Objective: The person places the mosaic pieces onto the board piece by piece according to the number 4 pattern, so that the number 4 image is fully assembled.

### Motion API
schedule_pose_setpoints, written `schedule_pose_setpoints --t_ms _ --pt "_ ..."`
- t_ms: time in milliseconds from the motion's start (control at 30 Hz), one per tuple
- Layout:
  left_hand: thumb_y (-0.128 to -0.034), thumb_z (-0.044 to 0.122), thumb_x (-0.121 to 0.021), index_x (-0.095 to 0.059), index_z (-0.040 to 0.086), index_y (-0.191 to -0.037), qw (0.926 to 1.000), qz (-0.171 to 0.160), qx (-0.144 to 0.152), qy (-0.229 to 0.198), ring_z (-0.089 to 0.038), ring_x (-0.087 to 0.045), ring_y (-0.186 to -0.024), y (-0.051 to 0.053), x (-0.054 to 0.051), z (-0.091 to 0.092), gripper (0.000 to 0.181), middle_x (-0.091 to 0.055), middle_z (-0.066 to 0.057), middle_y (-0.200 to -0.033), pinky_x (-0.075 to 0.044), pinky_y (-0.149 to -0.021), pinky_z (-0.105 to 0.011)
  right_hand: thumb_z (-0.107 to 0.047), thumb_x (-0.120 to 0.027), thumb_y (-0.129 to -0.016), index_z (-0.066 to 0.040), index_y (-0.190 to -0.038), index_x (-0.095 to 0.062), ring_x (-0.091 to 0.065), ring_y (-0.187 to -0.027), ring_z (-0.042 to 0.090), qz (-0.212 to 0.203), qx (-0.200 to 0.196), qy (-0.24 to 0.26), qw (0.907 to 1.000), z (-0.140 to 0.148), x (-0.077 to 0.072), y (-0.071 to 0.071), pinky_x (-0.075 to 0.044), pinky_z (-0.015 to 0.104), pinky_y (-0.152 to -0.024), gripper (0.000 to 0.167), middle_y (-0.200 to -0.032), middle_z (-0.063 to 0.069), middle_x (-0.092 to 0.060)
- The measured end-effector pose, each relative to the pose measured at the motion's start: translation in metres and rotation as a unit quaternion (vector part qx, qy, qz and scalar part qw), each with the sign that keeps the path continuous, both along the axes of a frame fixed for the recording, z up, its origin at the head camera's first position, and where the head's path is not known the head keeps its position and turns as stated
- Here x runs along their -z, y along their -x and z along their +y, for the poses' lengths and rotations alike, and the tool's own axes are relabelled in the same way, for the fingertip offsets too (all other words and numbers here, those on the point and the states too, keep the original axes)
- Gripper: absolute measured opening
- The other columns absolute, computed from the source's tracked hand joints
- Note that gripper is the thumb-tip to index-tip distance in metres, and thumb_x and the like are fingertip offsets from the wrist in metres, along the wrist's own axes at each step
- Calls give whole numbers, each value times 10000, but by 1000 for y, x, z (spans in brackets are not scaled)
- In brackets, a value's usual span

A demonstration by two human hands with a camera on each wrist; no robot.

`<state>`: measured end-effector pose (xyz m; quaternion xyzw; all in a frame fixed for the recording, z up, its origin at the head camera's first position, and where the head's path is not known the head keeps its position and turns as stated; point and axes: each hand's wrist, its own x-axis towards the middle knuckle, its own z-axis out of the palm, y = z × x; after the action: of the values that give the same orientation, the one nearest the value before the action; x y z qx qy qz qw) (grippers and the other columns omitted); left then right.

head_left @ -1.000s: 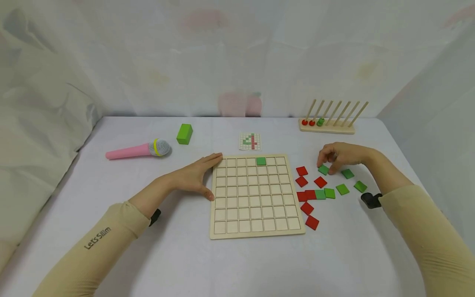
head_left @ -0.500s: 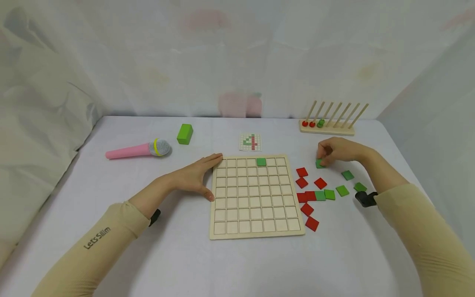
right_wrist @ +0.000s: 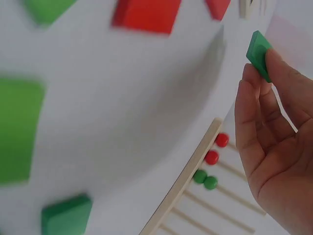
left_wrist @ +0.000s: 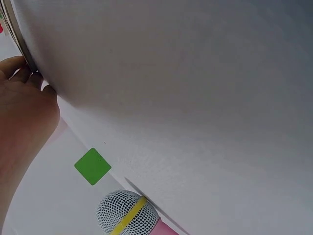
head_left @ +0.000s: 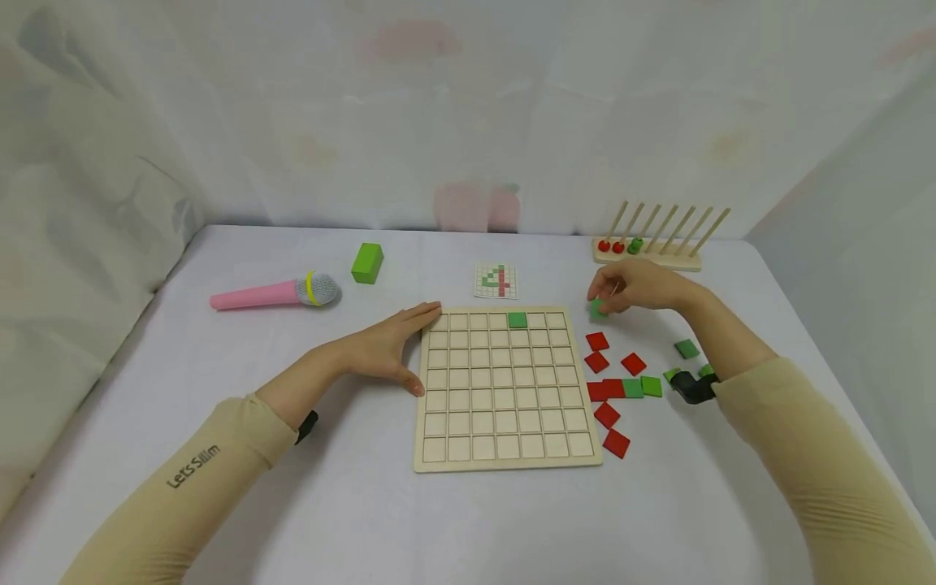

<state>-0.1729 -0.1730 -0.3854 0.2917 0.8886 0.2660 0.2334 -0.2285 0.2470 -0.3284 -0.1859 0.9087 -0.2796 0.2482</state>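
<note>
My right hand point(head_left: 643, 286) pinches a green square tile point(right_wrist: 259, 55) between thumb and fingertips, above the table just beyond the top right corner of a wooden grid board point(head_left: 483, 379). With thumb and fingers spread, my left hand point(head_left: 382, 348) rests against the board's left edge. One green tile point(head_left: 517, 320) sits in a cell of the board's top row. Beside the board's right edge lie several red tiles point(head_left: 617, 444) and several green tiles point(head_left: 686, 348), some partly hidden by the right wrist's strap.
A small pattern card point(head_left: 496, 281) lies beyond the board. Behind the right hand stands a wooden peg rack point(head_left: 647, 255) with red and green beads. At the left are a green block point(head_left: 367, 263) and a pink toy microphone point(head_left: 270, 295).
My right hand has picked a green tile up off the table and carried it leftward toward the board. The left hand keeps its place on the board's edge.
</note>
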Motion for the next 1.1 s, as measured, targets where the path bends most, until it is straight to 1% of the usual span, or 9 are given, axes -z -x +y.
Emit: schedule_pose_setpoints --t_ms 100,200,433,533,633,767,867,933,1100 --pt "-601 449 -918 -138 87 -1594 10000 -3 -19 20 -294 -28 -1578 0 0 0 1314 -62 -35 -1697 -83 -1270 -558 -107 -695 -882 -81 -1044 -697 -624 -853 204 48 -27 134 9999 -13 1 1 -525 358 -742 164 -916 92 -631" --pt "-600 453 -917 -138 87 -1594 10000 6 -14 16 -298 -30 -1578 1 1 0 1315 -64 -38 -1697 -88 -1267 -563 -128 -710 -875 -98 -1029 -706 -627 -847 193 129 -96 257 9995 -25 4 3 -515 348 -722 157 -896 80 -629" --pt "-604 430 -921 -151 60 -1588 10000 24 25 -48 -292 -30 -1579 1 0 2 1303 -80 -56 -1694 -62 -1278 -536 -110 -700 -873 -85 -1045 -714 -664 -876 226 -61 -258 596 9979 -55 6 5 -544 339 -768 175 -894 77 -624" --pt "-607 429 -920 -152 44 -1584 10000 43 53 -62 -293 -28 -1579 2 0 3 1301 -83 -70 -1693 -48 -1282 -525 -114 -695 -873 -82 -1054 -715 -660 -884 222 -56 -351 657 9972 -67 6 5 -534 345 -770 186 -886 65 -624" --pt "-607 427 -920 -149 45 -1585 10000 35 51 -48 -290 -26 -1579 2 0 4 1303 -79 -69 -1693 -44 -1283 -521 -116 -696 -876 -84 -1057 -718 -661 -870 211 -68 -423 752 9963 -78 8 5 -547 360 -767 186 -883 57 -625" --pt "-607 429 -920 -147 47 -1586 10000 42 66 -26 -289 -27 -1579 3 0 4 1304 -77 -65 -1694 -46 -1283 -521 -120 -695 -886 -97 -1064 -723 -656 -805 205 -156 -492 889 9947 -90 10 5 -554 340 -763 182 -866 47 -633" --pt "-609 432 -919 -149 50 -1586 10000 55 81 -13 -289 -31 -1579 4 0 5 1301 -79 -65 -1694 -49 -1282 -523 -122 -703 -885 -112 -1053 -726 -644 -782 200 -189 -506 939 9941 -98 10 5 -551 326 -747 169 -849 36 -640" --pt "-609 434 -918 -148 54 -1587 10000 51 83 4 -284 -30 -1579 4 0 5 1301 -78 -60 -1694 -50 -1283 -519 -122 -704 -885 -110 -1050 -724 -649 -796 186 -178 -539 930 9940 -102 11 4 -561 320 -735 167 -850 29 -645" --pt "-609 441 -918 -147 65 -1589 10000 -5 47 -10 -283 -25 -1580 3 0 6 1303 -73 -50 -1695 -52 -1281 -525 -108 -713 -870 -88 -1060 -719 -671 -794 186 -230 -640 903 9936 -113 12 3 -575 300 -736 191 -845 34 -677"
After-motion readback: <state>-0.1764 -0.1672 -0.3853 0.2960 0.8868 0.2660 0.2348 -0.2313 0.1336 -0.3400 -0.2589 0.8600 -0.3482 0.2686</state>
